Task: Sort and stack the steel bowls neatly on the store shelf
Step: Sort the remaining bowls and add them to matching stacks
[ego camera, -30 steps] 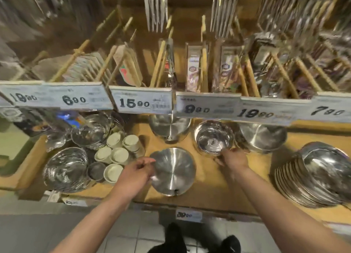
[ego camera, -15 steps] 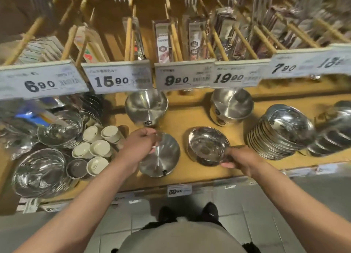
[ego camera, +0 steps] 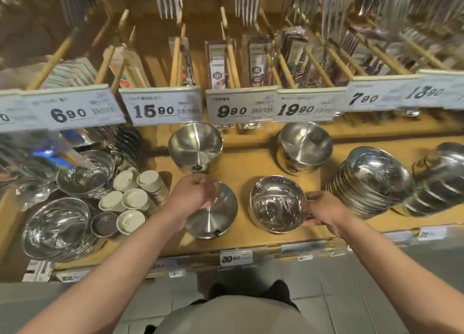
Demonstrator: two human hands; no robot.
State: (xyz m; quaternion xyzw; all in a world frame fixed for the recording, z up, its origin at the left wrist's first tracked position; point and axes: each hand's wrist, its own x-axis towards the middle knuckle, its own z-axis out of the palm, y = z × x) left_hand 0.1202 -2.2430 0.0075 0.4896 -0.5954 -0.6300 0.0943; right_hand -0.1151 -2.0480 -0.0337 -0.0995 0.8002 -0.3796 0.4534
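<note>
Head view: you are standing at the wooden shelf [ego camera: 251, 168], both arms reaching in over its near edge.
Left hand: your left hand [ego camera: 192, 195] is curling over the far-left rim of the brushed steel bowl [ego camera: 216, 213]; the fingers are bent round the rim, so it looks like a grip, with the bowl tilting up toward you.
Right hand: your right hand [ego camera: 324, 212] is pinching the right rim of the shiny steel bowl [ego camera: 276, 204], thumb on the near side, fingers partly hidden behind the rim.
Where the bowls are: both are sitting near the front of the shelf, side by side but apart, the brushed one on the left.
Matching bowls: a deep bowl [ego camera: 195, 145] is standing far behind the left one, and a nested pair [ego camera: 305, 144] far behind the right one.
Right side: a leaning bowl stack [ego camera: 371, 180] is resting well right of your right hand.
Left side: mirror-finish bowls [ego camera: 56, 227] and white cups [ego camera: 134, 198] are crowding that end.
Handling: these are likely stiff, light and slippery, ringing and sliding when knocked; polished walls are giving little friction.
Where to hold: you are best taking the rolled rim, thumb inside and fingers outside, and lowering each straight into its match so the stack is not skating.
</note>
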